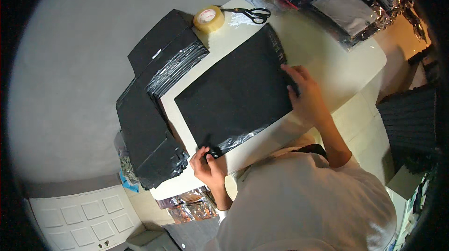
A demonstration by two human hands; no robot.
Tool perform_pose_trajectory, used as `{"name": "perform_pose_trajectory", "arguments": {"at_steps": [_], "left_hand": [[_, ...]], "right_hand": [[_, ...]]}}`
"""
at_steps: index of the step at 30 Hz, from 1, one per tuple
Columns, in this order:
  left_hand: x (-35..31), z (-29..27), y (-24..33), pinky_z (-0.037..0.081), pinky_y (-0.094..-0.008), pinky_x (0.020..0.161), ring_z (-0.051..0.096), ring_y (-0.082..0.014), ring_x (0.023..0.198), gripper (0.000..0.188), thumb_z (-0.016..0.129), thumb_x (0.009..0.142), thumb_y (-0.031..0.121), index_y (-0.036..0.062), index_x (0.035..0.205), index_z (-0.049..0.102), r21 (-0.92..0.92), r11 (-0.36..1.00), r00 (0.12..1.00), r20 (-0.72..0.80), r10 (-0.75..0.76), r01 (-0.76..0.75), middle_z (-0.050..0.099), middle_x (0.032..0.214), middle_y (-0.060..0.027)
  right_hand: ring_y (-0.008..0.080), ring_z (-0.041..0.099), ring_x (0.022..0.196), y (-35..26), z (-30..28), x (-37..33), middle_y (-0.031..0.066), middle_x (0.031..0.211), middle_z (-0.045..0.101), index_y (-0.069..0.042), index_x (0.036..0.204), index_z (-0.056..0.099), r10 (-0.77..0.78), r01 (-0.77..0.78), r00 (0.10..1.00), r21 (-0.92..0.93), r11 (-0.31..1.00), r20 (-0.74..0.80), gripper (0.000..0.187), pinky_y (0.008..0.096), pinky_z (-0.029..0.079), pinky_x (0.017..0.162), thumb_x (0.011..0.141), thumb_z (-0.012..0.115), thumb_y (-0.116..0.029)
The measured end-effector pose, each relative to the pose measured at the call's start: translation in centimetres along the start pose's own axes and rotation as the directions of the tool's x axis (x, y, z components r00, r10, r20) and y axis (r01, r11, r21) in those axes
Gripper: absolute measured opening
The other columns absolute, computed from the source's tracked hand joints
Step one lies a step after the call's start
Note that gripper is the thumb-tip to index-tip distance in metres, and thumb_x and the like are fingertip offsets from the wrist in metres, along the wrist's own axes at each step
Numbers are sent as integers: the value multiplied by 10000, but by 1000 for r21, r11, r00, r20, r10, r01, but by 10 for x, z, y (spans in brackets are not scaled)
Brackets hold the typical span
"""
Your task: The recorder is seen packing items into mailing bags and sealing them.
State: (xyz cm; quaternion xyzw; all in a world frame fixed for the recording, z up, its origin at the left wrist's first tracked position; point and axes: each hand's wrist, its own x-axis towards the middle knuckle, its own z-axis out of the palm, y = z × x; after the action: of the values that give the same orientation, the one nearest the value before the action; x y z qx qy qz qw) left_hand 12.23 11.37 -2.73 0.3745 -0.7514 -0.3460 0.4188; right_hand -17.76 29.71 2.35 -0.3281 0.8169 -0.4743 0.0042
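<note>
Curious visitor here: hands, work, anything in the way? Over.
Left hand at near-left corner of black rectangular plastic bag; right hand at its right edge. Bag on white table. Yellow tape roll, black-handled metal scissors beyond far edge.

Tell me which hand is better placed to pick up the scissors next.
Probably the right hand: at the right edge of the flat black bag, it is nearer the black-handled scissors. The left hand, at the bag's lower corner, seems farther.

Apparently a packing room: tape roll [210, 22], scissors [247, 11], black packets [234, 85], white worktable [343, 68].
</note>
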Motion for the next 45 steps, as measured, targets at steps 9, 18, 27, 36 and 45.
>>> {"name": "perform_pose_trajectory", "arguments": {"at_steps": [9,18,27,36,45], "left_hand": [[-2,-1,1,469,-369,1044,638,-228,1113,283,612,1022,77,-49,1273,646,112,993,999,29,40,-43,685,1140,-139],[-1,1,11,468,-371,1040,642,-229,1119,298,621,1004,75,-46,1276,644,135,990,999,26,30,-33,715,1141,-151],[21,52,78,457,-461,1085,623,-381,1210,295,680,933,134,32,1205,732,65,929,845,442,301,-365,716,1250,-167],[19,122,85,256,-662,1221,488,-333,1462,402,619,1007,218,54,1372,658,100,747,527,770,360,-658,576,1514,-161],[0,120,88,253,-637,1235,537,-331,1422,369,648,988,176,50,1333,683,124,813,631,700,334,-569,605,1479,-176]], "right_hand": [[375,590,1083,-14,33,-23,166,1209,618,-77,1439,597,-299,304,939,-8,953,168,637,469,513,967,818,617,64],[354,606,1101,3,50,-31,152,1189,645,-50,1290,693,-388,363,873,140,921,296,497,451,532,985,806,639,47],[364,643,1142,-4,6,12,163,1244,680,-71,1202,729,-446,402,819,193,895,361,307,450,541,987,897,729,-100],[335,572,1220,119,77,192,94,1321,668,-82,1305,682,-657,699,713,-173,694,245,302,458,437,1097,1057,552,-198],[295,524,1252,112,103,230,61,1235,615,-116,1202,703,-534,618,739,-99,780,411,271,448,425,1084,1091,512,-273]]}}
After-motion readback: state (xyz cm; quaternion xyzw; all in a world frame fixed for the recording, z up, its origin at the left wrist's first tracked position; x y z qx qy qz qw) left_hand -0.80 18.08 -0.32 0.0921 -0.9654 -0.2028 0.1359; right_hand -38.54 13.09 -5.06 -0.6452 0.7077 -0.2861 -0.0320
